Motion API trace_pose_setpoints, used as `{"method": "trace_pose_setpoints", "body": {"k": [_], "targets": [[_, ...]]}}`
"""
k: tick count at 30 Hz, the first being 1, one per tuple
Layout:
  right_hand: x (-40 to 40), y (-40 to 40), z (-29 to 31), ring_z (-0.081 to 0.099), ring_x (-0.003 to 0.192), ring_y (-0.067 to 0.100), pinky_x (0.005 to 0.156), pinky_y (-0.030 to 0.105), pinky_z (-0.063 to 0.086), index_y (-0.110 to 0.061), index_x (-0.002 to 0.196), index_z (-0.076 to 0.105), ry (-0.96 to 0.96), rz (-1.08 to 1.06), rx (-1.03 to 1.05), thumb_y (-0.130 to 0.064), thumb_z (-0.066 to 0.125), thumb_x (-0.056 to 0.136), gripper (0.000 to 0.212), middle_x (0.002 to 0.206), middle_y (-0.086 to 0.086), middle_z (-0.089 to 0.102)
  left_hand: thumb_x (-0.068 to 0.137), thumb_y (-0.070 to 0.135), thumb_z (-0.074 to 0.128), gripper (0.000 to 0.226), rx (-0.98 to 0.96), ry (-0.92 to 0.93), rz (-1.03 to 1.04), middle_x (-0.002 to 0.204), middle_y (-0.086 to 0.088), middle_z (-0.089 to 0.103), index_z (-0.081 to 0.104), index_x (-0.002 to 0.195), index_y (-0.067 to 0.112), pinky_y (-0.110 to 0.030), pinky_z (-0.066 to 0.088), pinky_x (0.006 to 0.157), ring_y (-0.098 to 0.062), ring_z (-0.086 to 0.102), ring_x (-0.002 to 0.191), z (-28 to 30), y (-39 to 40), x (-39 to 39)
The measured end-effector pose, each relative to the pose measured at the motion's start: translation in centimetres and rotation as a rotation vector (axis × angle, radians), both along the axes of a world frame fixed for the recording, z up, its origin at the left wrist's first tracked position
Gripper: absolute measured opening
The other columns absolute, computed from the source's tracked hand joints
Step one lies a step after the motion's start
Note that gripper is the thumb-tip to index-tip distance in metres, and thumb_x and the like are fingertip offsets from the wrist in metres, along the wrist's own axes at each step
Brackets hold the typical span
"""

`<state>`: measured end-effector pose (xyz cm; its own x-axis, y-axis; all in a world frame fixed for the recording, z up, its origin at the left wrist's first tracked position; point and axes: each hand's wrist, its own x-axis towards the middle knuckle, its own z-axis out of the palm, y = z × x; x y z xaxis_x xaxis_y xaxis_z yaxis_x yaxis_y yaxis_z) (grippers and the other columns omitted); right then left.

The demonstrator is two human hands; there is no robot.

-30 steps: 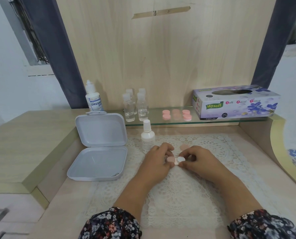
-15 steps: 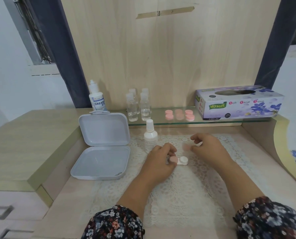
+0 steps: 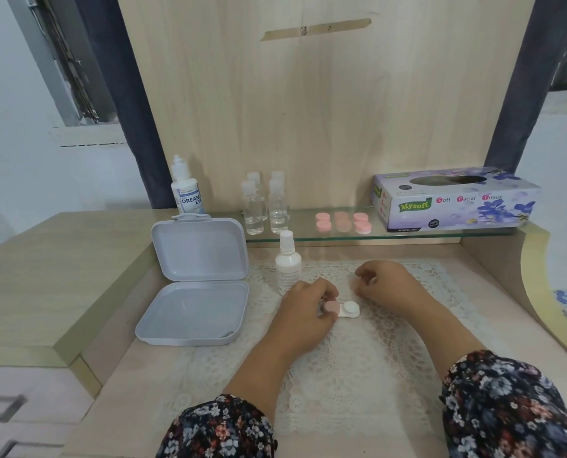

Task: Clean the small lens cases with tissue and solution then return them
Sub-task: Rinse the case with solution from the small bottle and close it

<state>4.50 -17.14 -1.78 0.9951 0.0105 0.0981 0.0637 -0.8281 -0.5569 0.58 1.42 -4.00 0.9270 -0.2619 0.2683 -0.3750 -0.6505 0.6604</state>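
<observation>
Lens case (image 3: 341,309) lies on the lace mat (image 3: 358,375), just ahead of centre. Long axis runs 9-to-3 across your body: pink-capped well at the 9 end, uncapped white well at the 3 end.

Your left hand (image 3: 303,314) is on the case, fingers curled round the pink cap (image 3: 331,306), pinching it. This is the nearer hand; it already has contact.

Your right hand (image 3: 386,282) sits apart from the case, at about 1 o'clock from the open well. Fingers are curled in; something pale pink shows blurred at the fingertips, probably the removed cap, but you cannot tell for sure.

Judgement: case is half opened, cleaning not yet begun. Left cap likely comes off next, with the twist centred over the 9 end.

Spray bottle (image 3: 288,264) stands at 11 o'clock from the case, just beyond your left knuckles. Tissue box (image 3: 457,200) is on the glass shelf (image 3: 308,239) at 1 o'clock, on the right hand's side. More pink cases (image 3: 343,222) wait on the shelf at 12.
</observation>
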Motion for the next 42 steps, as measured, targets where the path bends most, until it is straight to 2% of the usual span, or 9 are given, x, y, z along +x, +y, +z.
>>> {"method": "trace_pose_setpoints", "body": {"k": [6, 11, 14, 20, 26, 29, 35, 38, 42], "targets": [[-1.2, -0.5, 0.2, 0.058, 0.082, 0.003, 0.063, 0.015, 0.042, -0.025, 0.106, 0.067, -0.024, 0.033, 0.230, -0.018, 0.068, 0.084, 0.023, 0.094, -0.008, 0.064, 0.089, 0.021, 0.057, 0.017, 0.016, -0.016, -0.001, 0.105, 0.005, 0.052, 0.061, 0.104, 0.029, -0.027, 0.043, 0.093, -0.010, 0.047, 0.103, 0.1, 0.0, 0.0], [-2.9, -0.6, -0.2, 0.058, 0.089, 0.001, 0.070, 0.016, 0.042, -0.027, 0.105, 0.069, -0.035, 0.119, 0.305, -0.013, 0.066, 0.082, 0.027, 0.099, -0.009, 0.064, 0.089, 0.022, 0.058, 0.018, 0.004, -0.021, 0.002, 0.104, 0.006, 0.051, 0.064, 0.104, 0.029, -0.023, 0.042, 0.092, -0.009, 0.048, 0.102, -0.1, 0.0, 0.1], [-3.6, -0.5, -0.8, 0.057, 0.084, 0.000, 0.069, 0.015, 0.040, -0.029, 0.101, 0.070, -0.038, 0.156, 0.329, -0.013, 0.066, 0.083, 0.025, 0.099, -0.011, 0.063, 0.088, 0.021, 0.059, 0.018, 0.004, -0.020, 0.001, 0.102, 0.008, 0.050, 0.065, 0.104, 0.027, -0.024, 0.043, 0.092, -0.010, 0.049, 0.103, 0.0, 0.0, 0.1], [-3.7, -0.3, -1.4, 0.056, 0.091, -0.001, 0.073, 0.013, 0.040, -0.033, 0.097, 0.071, -0.017, 0.229, 0.307, -0.013, 0.066, 0.083, 0.025, 0.100, -0.015, 0.062, 0.087, 0.022, 0.058, 0.018, 0.003, -0.021, -0.006, 0.105, 0.005, 0.055, 0.068, 0.100, 0.029, -0.031, 0.047, 0.095, -0.009, 0.051, 0.103, -0.4, 0.0, 0.4], [-3.5, -0.2, -1.7, 0.055, 0.089, -0.004, 0.074, 0.010, 0.041, -0.030, 0.099, 0.072, -0.029, 0.281, 0.267, -0.016, 0.068, 0.083, 0.022, 0.099, -0.015, 0.060, 0.088, 0.016, 0.060, 0.019, 0.016, -0.074, -0.023, 0.091, 0.018, 0.054, 0.070, 0.103, 0.022, -0.029, 0.042, 0.096, -0.007, 0.046, 0.105, -0.1, 0.0, 0.2], [-3.4, -0.1, -1.8, 0.054, 0.088, -0.006, 0.075, 0.005, 0.040, -0.030, 0.099, 0.071, -0.043, 0.302, 0.234, -0.015, 0.068, 0.083, 0.022, 0.099, -0.015, 0.059, 0.087, 0.017, 0.061, 0.019, 0.010, -0.076, -0.018, 0.097, 0.010, 0.059, 0.070, 0.102, 0.023, -0.030, 0.044, 0.093, -0.008, 0.047, 0.103, -0.2, 0.1, 0.3], [-3.5, 0.0, -1.8, 0.052, 0.082, -0.009, 0.070, 0.003, 0.037, -0.029, 0.095, 0.070, -0.079, 0.269, 0.209, -0.020, 0.071, 0.082, 0.015, 0.093, -0.013, 0.058, 0.085, 0.020, 0.063, 0.019, 0.013, -0.041, -0.006, 0.104, 0.004, 0.058, 0.069, 0.102, 0.028, -0.027, 0.044, 0.094, -0.007, 0.048, 0.102, -0.4, 0.1, 0.5], [-3.5, 0.1, -1.7, 0.053, 0.078, -0.003, 0.066, 0.007, 0.038, -0.028, 0.093, 0.069, -0.089, 0.224, 0.176, -0.029, 0.076, 0.079, 0.016, 0.091, -0.010, 0.058, 0.084, 0.021, 0.064, 0.018, 0.011, -0.032, 0.001, 0.104, 0.003, 0.057, 0.069, 0.100, 0.029, -0.028, 0.044, 0.094, -0.008, 0.049, 0.102, -0.5, 0.1, 0.5], [-3.5, 0.2, -1.5, 0.052, 0.078, 0.003, 0.065, 0.015, 0.037, -0.025, 0.097, 0.067, -0.092, 0.180, 0.121, -0.038, 0.081, 0.071, 0.032, 0.089, -0.008, 0.056, 0.085, 0.019, 0.063, 0.017, 0.005, -0.055, -0.007, 0.100, 0.005, 0.059, 0.070, 0.099, 0.026, -0.030, 0.045, 0.094, -0.008, 0.049, 0.102, -0.4, 0.0, 0.5]]}}
